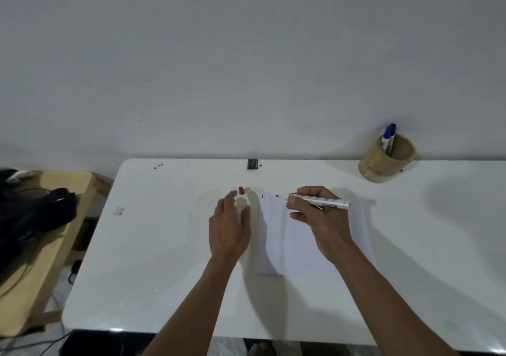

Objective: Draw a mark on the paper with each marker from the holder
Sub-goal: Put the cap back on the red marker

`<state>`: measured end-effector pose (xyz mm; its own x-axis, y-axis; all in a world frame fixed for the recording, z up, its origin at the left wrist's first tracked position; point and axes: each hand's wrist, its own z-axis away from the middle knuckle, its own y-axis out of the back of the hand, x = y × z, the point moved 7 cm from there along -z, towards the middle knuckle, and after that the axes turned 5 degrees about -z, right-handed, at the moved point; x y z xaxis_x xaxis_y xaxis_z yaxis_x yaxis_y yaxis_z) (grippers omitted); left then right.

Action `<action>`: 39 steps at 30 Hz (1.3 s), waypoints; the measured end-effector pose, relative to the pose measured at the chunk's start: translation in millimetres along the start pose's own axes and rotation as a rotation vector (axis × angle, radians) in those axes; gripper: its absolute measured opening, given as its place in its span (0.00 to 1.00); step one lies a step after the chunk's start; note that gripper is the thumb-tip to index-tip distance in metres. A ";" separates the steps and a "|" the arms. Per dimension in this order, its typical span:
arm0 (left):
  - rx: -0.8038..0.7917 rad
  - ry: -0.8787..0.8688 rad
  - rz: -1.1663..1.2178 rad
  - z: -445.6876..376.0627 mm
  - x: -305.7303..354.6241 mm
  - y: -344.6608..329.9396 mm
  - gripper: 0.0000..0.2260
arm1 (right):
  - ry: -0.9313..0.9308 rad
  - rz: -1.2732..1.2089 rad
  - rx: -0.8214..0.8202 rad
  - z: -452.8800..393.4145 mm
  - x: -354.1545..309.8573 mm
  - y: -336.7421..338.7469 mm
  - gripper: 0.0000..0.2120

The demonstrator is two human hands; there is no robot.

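Note:
A white sheet of paper [276, 235] lies on the white table [164, 246], with small dark and red marks [263, 196] near its top left corner. My right hand [317, 213] grips an uncapped red marker [315, 199], its red tip pointing left just above the paper's top edge. The red cap [241, 190] lies on the table left of the paper. My left hand [229, 227] hovers with fingers apart just below the cap and holds nothing. A wooden holder [388, 161] at the back right contains a blue marker [388, 136].
A small black object [252, 163] sits at the table's back edge. A wooden side table [41, 246] with dark cloth and cables stands to the left. The wall rises right behind the table.

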<state>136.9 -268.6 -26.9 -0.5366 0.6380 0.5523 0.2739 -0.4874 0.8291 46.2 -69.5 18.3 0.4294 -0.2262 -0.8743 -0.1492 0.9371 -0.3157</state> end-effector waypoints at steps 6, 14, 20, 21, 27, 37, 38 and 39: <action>-0.074 0.141 -0.112 -43.0 7.2 2.2 0.20 | 0.009 0.036 0.007 4.8 -21.6 14.8 0.07; -0.033 0.216 0.062 -43.8 9.9 4.7 0.08 | 0.030 0.088 -0.003 -1.5 -48.5 20.6 0.06; -0.113 0.412 0.938 -1.7 54.2 38.0 0.10 | 0.177 0.111 -0.034 19.5 -76.4 -20.0 0.07; -0.138 0.414 1.031 5.8 61.6 44.3 0.10 | 0.207 0.125 -0.036 25.0 -79.5 -27.3 0.07; -0.268 0.382 1.285 44.4 83.9 75.5 0.12 | 0.303 0.189 -0.041 61.2 -76.2 -53.6 0.06; -0.290 0.342 1.264 81.9 61.7 90.8 0.10 | 0.274 0.103 0.003 108.4 -53.3 -64.4 0.07; -0.293 0.332 1.266 83.8 61.1 91.3 0.10 | 0.267 0.093 0.011 111.2 -52.2 -64.4 0.07; -0.299 0.320 1.262 85.5 60.9 91.5 0.10 | 0.258 0.085 0.020 113.5 -51.2 -63.8 0.07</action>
<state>197.5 -223.3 90.0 -0.2206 -0.4899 0.8434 0.5557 -0.7738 -0.3041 134.8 -87.5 125.1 0.1746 -0.2041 -0.9633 -0.1565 0.9601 -0.2318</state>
